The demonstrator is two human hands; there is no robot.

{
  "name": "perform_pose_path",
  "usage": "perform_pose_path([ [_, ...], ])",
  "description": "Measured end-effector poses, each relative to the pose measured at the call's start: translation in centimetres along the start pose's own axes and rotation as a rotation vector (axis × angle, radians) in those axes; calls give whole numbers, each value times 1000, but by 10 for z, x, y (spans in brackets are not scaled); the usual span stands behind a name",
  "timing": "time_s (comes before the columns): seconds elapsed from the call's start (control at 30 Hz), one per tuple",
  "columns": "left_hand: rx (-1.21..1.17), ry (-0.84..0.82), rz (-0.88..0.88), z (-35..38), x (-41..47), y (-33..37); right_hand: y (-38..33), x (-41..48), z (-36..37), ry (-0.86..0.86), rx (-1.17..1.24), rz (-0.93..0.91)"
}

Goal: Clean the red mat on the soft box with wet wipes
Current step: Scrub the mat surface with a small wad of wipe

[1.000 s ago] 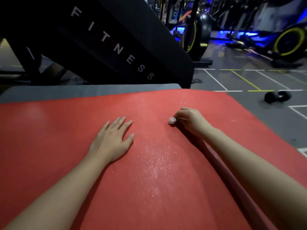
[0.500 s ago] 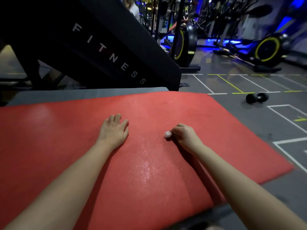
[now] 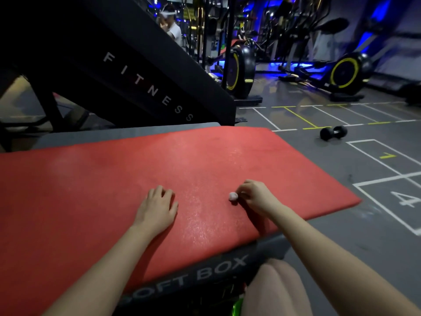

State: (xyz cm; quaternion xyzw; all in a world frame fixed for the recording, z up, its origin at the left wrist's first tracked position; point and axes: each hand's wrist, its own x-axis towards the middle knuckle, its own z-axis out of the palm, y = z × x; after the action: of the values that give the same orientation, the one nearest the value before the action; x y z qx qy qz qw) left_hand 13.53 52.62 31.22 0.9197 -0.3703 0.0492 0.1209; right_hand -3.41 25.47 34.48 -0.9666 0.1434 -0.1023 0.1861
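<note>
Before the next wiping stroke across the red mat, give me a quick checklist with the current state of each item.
1. Wipe in the grip: the right hand pinches a small balled wet wipe at its fingertips. Ok.
2. Wipe on the surface: it appears to sit on the red mat. Ok.
3. Mat braced: the left hand lies palm down on it. Ok.
4. Mat seated on the soft box: the right end overhangs the box edge. Not ok.
5. Wet, glistening band between the hands; the far left looks dull. Coverage there: cannot tell.
6. Wipe's cleanliness: cannot tell.
</note>
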Motion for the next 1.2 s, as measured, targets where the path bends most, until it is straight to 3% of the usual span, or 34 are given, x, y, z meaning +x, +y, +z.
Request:
perform_pose_path([
  [0.1, 12, -10, 18, -5, -19, -1, -12, -5, 6, 49, 45, 114],
  [0.27, -22, -91, 132, -21, -72, -10, -15, -61, 15, 106, 96, 86],
  [0.4, 73, -223, 178, -17, -117, -16, -17, -75, 24, 154, 70, 67],
  [0.6, 343, -280, 211, -10, -126, -14, -30, -101, 42, 233, 29, -50],
  [0.77, 378, -276, 310, -14, -131, -7, -35, -130, 41, -62, -185, -11],
  [0.87, 334, -227, 332, -24, -135, -5, -33, -137, 37, -61, -340, -42],
  [1.07, 297, -143, 364, -43, -145, -21, -58, -127, 34, 0, -350, -24],
  [1.2, 312, -113, 384, -53, -174, -70, -95, -131, 51, -94, -382, -121],
])
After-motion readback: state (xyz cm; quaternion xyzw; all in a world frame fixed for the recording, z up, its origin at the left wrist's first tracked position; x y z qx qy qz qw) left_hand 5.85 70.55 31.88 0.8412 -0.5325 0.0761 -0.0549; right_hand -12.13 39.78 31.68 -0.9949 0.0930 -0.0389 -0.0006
